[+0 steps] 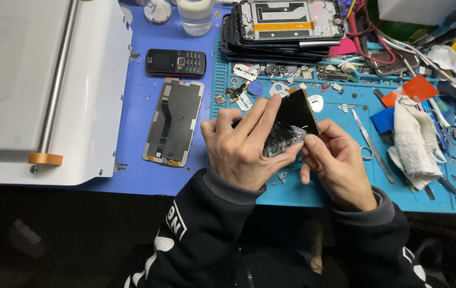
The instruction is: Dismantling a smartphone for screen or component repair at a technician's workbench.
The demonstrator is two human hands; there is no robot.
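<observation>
Your left hand (241,144) and right hand (334,160) both pinch the cracked phone screen (291,124), held tilted above the blue work mat (345,186), right of the bare display panel (174,121).

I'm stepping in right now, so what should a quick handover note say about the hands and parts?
Left hand: grips the cracked phone screen above the blue mat.
Right hand: pinches the screen's shattered lower edge.
Nearby: bare display panel and small black keypad phone lie to the left; stack of phone frames behind; tweezers to the right.
Done: glass fragments already lie on the mat.
Left: shattered glass remains on the screen.
</observation>
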